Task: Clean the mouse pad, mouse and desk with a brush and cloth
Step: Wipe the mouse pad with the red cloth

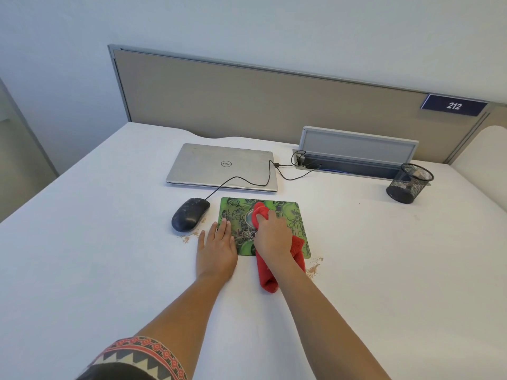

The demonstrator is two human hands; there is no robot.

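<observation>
A green patterned mouse pad (285, 212) lies on the white desk (109, 256) in front of a shut laptop. My right hand (273, 235) presses a bunched red cloth (297, 255) onto the middle of the pad; the cloth trails off the pad's near edge toward me. My left hand (216, 249) lies flat with fingers spread, its fingertips on the pad's left edge. A dusty black wired mouse (189, 214) sits on the desk just left of the pad. Brown crumbs (314, 267) lie at the pad's near right corner and beside the mouse. No brush is in view.
A silver laptop (222, 167) lies shut behind the pad, with the mouse cable (247, 181) looping across its lid to a cable tray (356, 157). A black mesh pen holder (410, 183) stands at the right. A beige partition (247, 105) closes the desk's far edge.
</observation>
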